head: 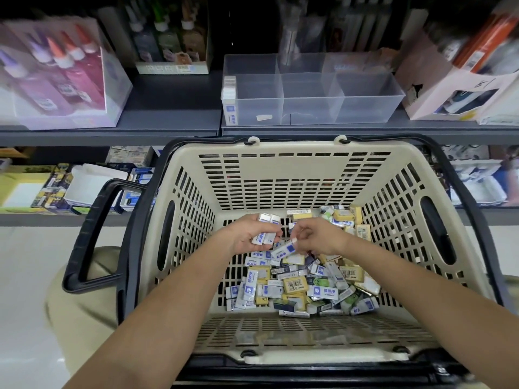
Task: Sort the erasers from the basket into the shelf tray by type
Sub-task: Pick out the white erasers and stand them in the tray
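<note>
Nearest, just below and on the person's side of both grips, a loose pile of erasers [297, 284] lay on the floor of the cream basket [280, 327]. White-and-blue, yellow and a few green sleeves pointed every way.

Above that pile the right hand [317, 237] pinched one white-and-blue eraser [283, 249] by its upper end, between thumb and curled fingertips. The eraser's long axis slanted from the pinch down and to the left, and its free end pointed toward the left wrist.

Just left of that pinch, the left hand [250, 234] was cupped palm up around a small stack of white-and-blue erasers [265, 238], fingers curled about them. Their long axes ran roughly away from the person, and the far ends stuck out past the fingers.

Beyond the right hand's knuckles, more yellow and white erasers [344, 217] lay against the basket's far right corner.

Well beyond both grips and higher, the clear divided tray [370, 108] sat on the grey shelf [168, 119]. A row of white-and-blue erasers [230, 105] stood against the tray's left wall, blue label ends down.
</note>
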